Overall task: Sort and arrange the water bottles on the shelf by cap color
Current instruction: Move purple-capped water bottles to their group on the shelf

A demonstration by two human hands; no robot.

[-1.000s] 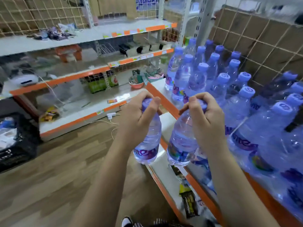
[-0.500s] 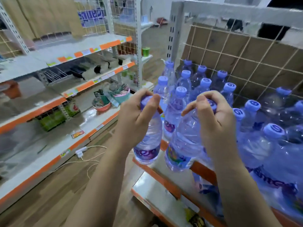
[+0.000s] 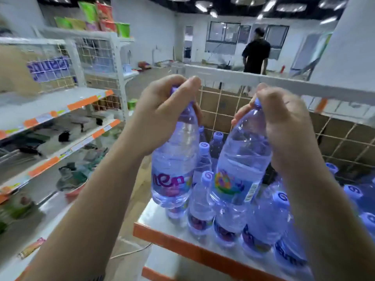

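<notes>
Two bottles aloft — left hand [image 3: 162,116], right hand [image 3: 284,126] — above shelf [image 3: 182,242].

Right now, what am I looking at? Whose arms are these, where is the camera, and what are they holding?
There is no machine here. These are a person's bare arms, filmed by one wide-angle camera worn on the head, looking forward and down. The left hand grips one water bottle by its neck. The right hand grips a second bottle the same way. Below them, a white shelf with an orange edge carries more purple-capped bottles.
</notes>
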